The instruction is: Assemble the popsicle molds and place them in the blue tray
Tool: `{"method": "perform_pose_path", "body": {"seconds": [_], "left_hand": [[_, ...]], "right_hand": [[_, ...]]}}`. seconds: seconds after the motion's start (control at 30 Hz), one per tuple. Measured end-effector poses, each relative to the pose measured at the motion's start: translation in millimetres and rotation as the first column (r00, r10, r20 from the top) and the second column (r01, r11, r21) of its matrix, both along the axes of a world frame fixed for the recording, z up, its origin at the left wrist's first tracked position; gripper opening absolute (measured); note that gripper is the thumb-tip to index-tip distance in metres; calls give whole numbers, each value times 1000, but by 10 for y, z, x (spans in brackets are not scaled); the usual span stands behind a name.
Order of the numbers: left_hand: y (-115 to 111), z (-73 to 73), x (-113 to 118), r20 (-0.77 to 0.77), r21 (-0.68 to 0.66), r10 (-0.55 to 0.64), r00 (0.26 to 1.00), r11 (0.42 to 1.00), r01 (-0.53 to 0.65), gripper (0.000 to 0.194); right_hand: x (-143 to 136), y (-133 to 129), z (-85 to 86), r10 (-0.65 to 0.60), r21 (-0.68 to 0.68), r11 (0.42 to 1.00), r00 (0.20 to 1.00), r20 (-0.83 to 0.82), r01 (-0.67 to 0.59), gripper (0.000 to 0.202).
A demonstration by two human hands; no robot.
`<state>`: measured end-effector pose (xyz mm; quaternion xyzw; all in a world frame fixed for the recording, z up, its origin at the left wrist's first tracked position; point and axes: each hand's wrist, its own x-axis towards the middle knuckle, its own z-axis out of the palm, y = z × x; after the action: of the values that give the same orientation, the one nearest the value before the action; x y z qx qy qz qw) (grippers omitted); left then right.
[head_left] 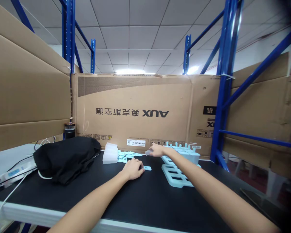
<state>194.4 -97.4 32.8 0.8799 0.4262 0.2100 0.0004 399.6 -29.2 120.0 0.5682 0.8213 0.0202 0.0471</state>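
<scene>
My left hand [133, 168] rests low over the black mat with its fingers curled. At its fingertips is a flat light-blue plastic stick [147, 168], which lies on the mat. My right hand [157, 150] is farther back, pinching a small translucent whitish piece [148, 152]. Behind my left hand is a loose pile of light-blue sticks [126, 156], beside a stack of translucent white sleeves [110, 153]. Under and beyond my right forearm stand a light-blue ice-pop mold [192, 156] with upright handles and a light-blue frame [171, 176] with openings, partly hidden by the arm.
A black cloth bundle [68, 157] lies at the left, near a white power strip [16, 173] with cables. A dark jar [70, 130] stands in the back left corner. Cardboard [135, 94] walls the back and sides, between blue shelf posts [224, 77].
</scene>
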Motion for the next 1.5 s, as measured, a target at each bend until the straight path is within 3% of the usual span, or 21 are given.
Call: {"method": "perform_pose_path", "body": {"seconds": [0.2, 0.3, 0.47, 0.63, 0.83, 1.03, 1.17, 1.27, 1.37, 1.43, 1.5], "left_hand": [[-3, 24, -228, 87, -87, -65, 994, 994, 73, 23], [39, 15, -289, 168, -162, -46, 985, 984, 73, 33], [136, -63, -306, 355, -235, -101, 929, 953, 194, 48], [201, -116, -302, 442, -259, -117, 889, 932, 252, 51], [223, -132, -300, 426, -233, -131, 895, 940, 249, 47], [218, -130, -311, 370, -173, -149, 917, 959, 225, 43], [201, -118, -313, 407, -177, -181, 895, 946, 272, 43], [213, -78, -309, 570, -194, -171, 804, 922, 334, 47], [241, 19, -316, 812, -159, -68, 580, 930, 331, 48], [244, 103, -327, 918, -102, -38, 394, 940, 326, 49], [225, 177, -338, 962, -44, -47, 270, 946, 322, 49]], "right_hand": [[-140, -193, 222, 118, -250, 955, 977, -177, -161, 51], [-286, -269, 193, 172, -303, 923, 959, -223, -236, 48], [-481, -326, 70, 125, -421, 877, 956, -264, -231, 47], [-507, -381, 11, 101, -396, 891, 948, -302, -221, 46], [-498, -425, -120, 219, -286, 912, 939, -266, -294, 40], [-562, -430, -226, 92, -327, 915, 910, -405, -238, 49], [-544, -444, -215, 152, -293, 912, 899, -410, -288, 46], [-445, -449, -241, 214, -193, 904, 795, -567, -381, 44], [-313, -403, -295, 240, -23, 919, 602, -761, -394, 38], [-252, -316, -321, 286, 22, 923, 645, -709, -385, 35], [-249, -185, -343, 315, 65, 941, 794, -521, -331, 36]]}}
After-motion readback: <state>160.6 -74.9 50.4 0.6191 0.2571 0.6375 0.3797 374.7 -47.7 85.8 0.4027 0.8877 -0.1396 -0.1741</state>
